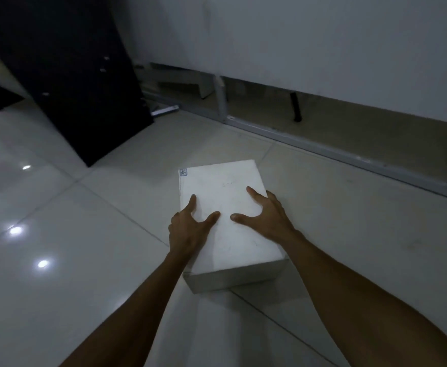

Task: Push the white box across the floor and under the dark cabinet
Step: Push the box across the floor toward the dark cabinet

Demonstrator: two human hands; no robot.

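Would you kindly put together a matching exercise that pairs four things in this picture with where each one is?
Things:
1. rectangular white box
2. tall dark cabinet
3. left hand
4. small blue-edged sticker

Places:
A. far left corner of the box top
B. on the glossy tiled floor, under both hands
C. left edge of the box
D. standing far left

Pairs: 1-B, 2-D, 3-C, 4-A
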